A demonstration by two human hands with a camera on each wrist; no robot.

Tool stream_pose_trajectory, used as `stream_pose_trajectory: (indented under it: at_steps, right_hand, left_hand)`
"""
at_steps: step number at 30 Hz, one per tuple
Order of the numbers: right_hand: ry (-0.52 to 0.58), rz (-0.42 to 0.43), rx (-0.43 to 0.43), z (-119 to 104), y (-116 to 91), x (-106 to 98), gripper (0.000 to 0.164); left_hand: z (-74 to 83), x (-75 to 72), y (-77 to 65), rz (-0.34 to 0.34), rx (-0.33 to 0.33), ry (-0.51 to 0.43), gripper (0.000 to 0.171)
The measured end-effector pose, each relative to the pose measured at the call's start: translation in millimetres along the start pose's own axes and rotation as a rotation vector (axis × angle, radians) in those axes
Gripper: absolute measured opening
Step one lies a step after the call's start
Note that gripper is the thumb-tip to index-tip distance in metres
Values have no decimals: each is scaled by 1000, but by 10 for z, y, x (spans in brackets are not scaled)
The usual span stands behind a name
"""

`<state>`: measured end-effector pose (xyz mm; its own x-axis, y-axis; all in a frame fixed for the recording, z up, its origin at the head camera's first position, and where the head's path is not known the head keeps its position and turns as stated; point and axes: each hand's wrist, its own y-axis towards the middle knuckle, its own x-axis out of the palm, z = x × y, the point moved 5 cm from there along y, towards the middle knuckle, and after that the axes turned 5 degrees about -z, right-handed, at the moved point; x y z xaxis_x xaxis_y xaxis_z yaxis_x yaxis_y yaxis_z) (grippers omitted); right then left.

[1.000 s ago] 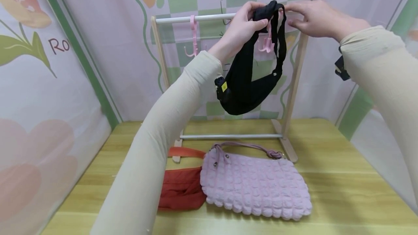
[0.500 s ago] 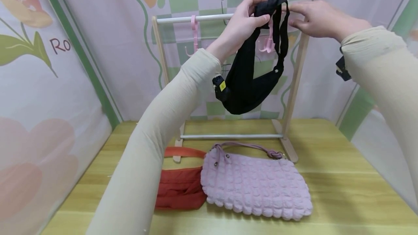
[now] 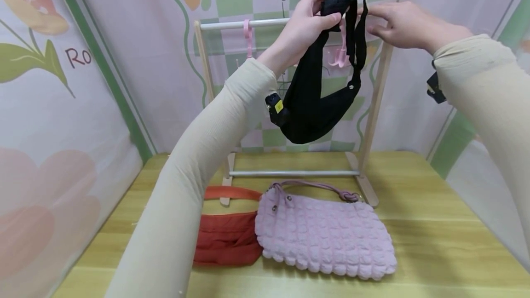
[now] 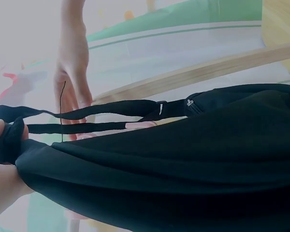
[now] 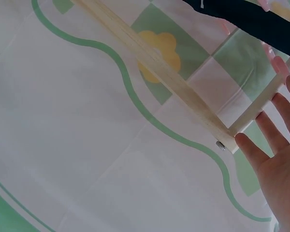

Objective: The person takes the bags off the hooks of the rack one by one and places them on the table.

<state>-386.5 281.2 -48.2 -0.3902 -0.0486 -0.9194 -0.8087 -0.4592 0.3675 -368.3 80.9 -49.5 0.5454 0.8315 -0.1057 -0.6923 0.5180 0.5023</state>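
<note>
A black fabric shoulder bag [image 3: 308, 114] hangs from my left hand [image 3: 304, 24], which grips it bunched at the top of its strap, in front of and above the rack's rail. Its strap loop [image 3: 361, 40] falls on the right side; in the left wrist view the strap [image 4: 111, 107] runs past the other hand. My right hand [image 3: 407, 24] is at the rail's right end, beyond the strap. In the right wrist view its fairly straight fingers [image 5: 275, 135] lie along the rail [image 5: 258, 104]. A pink hook [image 3: 340, 56] hangs behind the bag, its upper part partly hidden.
The wooden rack [image 3: 374, 105] stands at the back of the table [image 3: 439, 224]. Another pink hook [image 3: 248, 36] hangs further left on the rail. A lilac puffy bag [image 3: 325, 238] and a red bag [image 3: 227, 238] lie in front, the red one partly behind my left sleeve.
My left hand has risen slightly, lifting the top of the black bag and its strap higher above the rail. The right hand stays nearly where it was.
</note>
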Motion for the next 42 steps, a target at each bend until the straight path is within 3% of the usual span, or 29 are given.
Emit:
stream_pose_trajectory:
  at_steps: [16,22,31,42]
  right_hand:
    - [-4,-20,16,34,-6,6,51]
    - [-6,-5,2,35,-5,-11,51]
    - [15,36,-26,13,-2,-25,46]
    - [37,4,20,1,7,-27,44]
  left_hand:
    - [111,4,-133,-45,41,19,39]
    - [146,11,-118,-55,50,21,39]
    - [30,2,-65,-44,25,34,36]
    - [34,117,-9,-50,-16,44,35]
